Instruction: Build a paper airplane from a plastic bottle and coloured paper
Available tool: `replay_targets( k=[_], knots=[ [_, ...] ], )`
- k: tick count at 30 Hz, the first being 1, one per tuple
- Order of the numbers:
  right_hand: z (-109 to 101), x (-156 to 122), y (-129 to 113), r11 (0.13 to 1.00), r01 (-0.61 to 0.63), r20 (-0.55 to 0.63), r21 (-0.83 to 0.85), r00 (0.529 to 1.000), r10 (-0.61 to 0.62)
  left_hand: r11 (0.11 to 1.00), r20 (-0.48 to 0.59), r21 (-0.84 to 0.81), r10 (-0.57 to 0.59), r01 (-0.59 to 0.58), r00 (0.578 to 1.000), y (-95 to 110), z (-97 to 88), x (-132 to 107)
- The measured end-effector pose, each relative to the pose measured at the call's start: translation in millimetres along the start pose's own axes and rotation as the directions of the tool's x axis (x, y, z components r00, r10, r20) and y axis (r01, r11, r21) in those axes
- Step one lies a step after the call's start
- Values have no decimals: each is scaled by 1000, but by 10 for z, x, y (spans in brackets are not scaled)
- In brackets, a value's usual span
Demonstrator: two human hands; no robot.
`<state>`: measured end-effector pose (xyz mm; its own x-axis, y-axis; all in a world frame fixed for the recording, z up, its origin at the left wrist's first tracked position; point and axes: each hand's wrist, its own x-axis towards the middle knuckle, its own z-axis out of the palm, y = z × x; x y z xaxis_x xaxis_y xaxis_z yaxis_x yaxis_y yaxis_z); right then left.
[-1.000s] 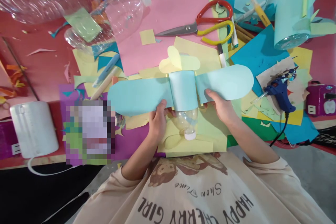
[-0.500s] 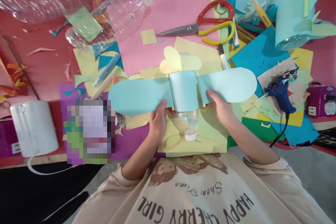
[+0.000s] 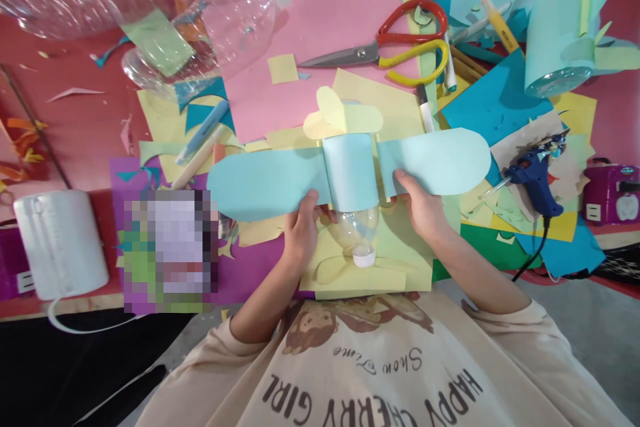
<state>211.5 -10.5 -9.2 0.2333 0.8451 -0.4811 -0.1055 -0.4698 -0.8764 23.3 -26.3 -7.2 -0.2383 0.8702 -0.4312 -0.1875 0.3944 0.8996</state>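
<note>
Cluttered red bench, seen from above, is lying under layers of coloured paper offcuts. At its near edge, straight in front of the person's chest, a clear plastic bottle with a white cap is lying on its side on yellow sheets, cap pointing toward the person. A light-blue paper sleeve is wrapping its body. A long light-blue paper strip with rounded ends is running crosswise at the sleeve, sticking out to both sides like wings. Pale yellow rounded paper pieces are standing at the bottle's far end.

Left hand is gripping the strip just beside the sleeve, thumb on top and fingers curled underneath, clamped on the paper. Right hand is doing the same on the other side. Its thumb is pressing the strip's near edge; its fingers are hidden below but apparently closed on it. Holding this near the sleeve is likely keeping the strip level and snug against the bottle, with both ends clear of the clutter.

Red-and-yellow-handled scissors are resting on a pink paper sheet beyond the bottle. A blue glue gun is lying to the right, near the right hand, cord trailing off the bench edge. Empty clear plastic bottles are lying at the far left, well apart from the hands.
</note>
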Motion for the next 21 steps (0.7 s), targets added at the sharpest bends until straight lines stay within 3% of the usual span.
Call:
replay_targets(
  k=[4, 8, 15, 21],
  knots=[
    [15, -4, 29, 999, -34, -95, 36, 995, 38, 1000, 6, 5, 6, -6, 1000, -18, -13, 0],
    [24, -7, 34, 998, -49, -113, 33, 992, 52, 1000, 6, 6, 10, -10, 1000, -33, -17, 8],
    [45, -54, -87, 999, -39, -73, -8, 997, 38, 999, 17, 27, 27, -27, 999, -29, -14, 9],
    [48, -82, -207, 999, 6, 87, -44, 996, -3, 999, 9, 50, 10, -11, 1000, -14, -3, 2]
  ],
)
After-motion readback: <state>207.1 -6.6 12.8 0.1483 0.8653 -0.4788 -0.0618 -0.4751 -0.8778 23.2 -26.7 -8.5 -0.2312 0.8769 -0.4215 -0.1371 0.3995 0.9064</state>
